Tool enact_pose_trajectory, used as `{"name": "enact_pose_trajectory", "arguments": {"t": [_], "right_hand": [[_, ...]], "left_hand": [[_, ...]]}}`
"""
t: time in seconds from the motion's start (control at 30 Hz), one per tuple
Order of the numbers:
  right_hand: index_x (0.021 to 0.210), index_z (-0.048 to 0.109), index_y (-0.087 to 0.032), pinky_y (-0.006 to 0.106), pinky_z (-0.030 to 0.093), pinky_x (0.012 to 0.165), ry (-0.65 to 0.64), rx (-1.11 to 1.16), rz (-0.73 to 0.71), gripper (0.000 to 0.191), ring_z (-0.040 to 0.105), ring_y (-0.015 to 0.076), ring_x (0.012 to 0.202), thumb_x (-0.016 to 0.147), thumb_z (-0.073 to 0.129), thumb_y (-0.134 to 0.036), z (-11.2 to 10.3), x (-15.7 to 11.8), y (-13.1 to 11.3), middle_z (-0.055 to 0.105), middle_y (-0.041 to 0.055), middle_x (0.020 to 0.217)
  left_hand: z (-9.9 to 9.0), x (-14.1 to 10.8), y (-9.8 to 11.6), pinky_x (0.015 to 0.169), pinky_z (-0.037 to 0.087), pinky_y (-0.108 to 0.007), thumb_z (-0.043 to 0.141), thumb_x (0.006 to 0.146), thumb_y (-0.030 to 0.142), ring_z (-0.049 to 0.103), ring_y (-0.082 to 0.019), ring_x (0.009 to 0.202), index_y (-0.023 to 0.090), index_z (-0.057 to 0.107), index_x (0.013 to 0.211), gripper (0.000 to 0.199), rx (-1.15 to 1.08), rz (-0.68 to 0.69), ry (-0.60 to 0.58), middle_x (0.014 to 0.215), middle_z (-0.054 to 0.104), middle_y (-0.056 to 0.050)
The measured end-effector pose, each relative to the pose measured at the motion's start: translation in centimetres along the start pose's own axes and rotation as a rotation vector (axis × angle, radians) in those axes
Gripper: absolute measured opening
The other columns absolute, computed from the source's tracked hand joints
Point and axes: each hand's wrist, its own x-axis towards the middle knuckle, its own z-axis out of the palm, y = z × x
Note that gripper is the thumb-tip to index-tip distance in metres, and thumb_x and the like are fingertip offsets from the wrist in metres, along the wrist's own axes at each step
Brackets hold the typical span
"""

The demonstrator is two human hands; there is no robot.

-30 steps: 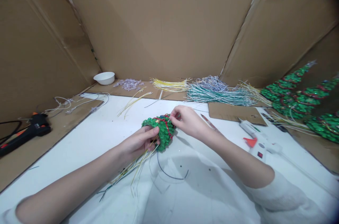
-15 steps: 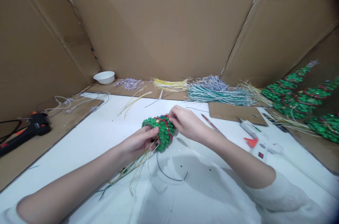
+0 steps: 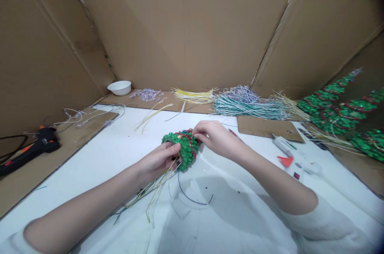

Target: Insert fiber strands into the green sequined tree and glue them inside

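Item, left hand point(image 3: 162, 158): closed, I note from my remote seat, with its thumb pressed over the wide end of a green cone point(image 3: 188, 153).

Item, right hand point(image 3: 214, 136): thumb and forefinger drawn together at the cone's far end, close to a red strand point(image 3: 193, 152). I cannot tell whether they pinch it.

Item, the cone: one, tilted, held between both hands over the middle of the white table point(image 3: 120, 154). Yellow wires point(image 3: 156, 188) trail from beneath the left hand toward the near side; one dark wire point(image 3: 192, 201) curves on the tabletop.

Step in hand, as I judge it: fine fingertip work on the cone's trimming. The next move would call for a firm left hold and a light, exact right fingertip.

Farther out: loose yellow strands point(image 3: 151, 117); black glue gun point(image 3: 45, 146), left; white glue gun point(image 3: 282, 146), right.

Along the back: white bowl point(image 3: 119, 88), clear lilac pieces point(image 3: 147, 95), yellow bundle point(image 3: 195, 96), green-and-white bundle point(image 3: 252, 107).

Far right: other green cones point(image 3: 349, 114), wound with red.
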Motion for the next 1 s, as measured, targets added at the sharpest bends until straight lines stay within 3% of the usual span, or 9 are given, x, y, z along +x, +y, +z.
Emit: {"name": "enact_pose_trajectory", "arguments": {"t": [0.23,0.67,1.0], "right_hand": [[0.076,0.067,-0.017,0.023,0.037,0.064,-0.082,0.021,0.058,0.006,0.054,0.0127,0.072,0.077,0.064,-0.022,-0.7,-0.4,-0.6,0.063,0.0022,0.08],[0.067,0.061,-0.016,0.023,0.032,0.058,-0.067,-0.025,0.077,0.023,0.046,0.0107,0.065,0.074,0.068,-0.037,-0.4,-0.8,-1.6,0.054,0.0006,0.075],[0.065,0.057,-0.015,0.022,0.033,0.058,-0.068,-0.061,0.087,0.027,0.046,0.0107,0.065,0.074,0.068,-0.039,-0.3,-0.9,-1.9,0.053,0.0008,0.077]], "left_hand": [[0.1,-0.1,0.1,0.041,0.027,-0.019,0.08,0.057,0.043,0.042,-0.005,0.045,0.009,0.063,0.075,0.041,0.019,-0.019,0.044,0.06,0.056,-0.001],[0.1,-0.1,0.0,0.04,0.025,-0.02,0.078,0.06,0.044,0.04,-0.005,0.044,0.009,0.064,0.071,0.039,0.015,0.003,0.0,0.057,0.055,0.0],[0.0,0.0,-0.1,0.04,0.025,-0.019,0.077,0.059,0.045,0.041,-0.005,0.046,0.009,0.064,0.071,0.04,0.034,0.021,0.011,0.058,0.055,-0.001]]}}
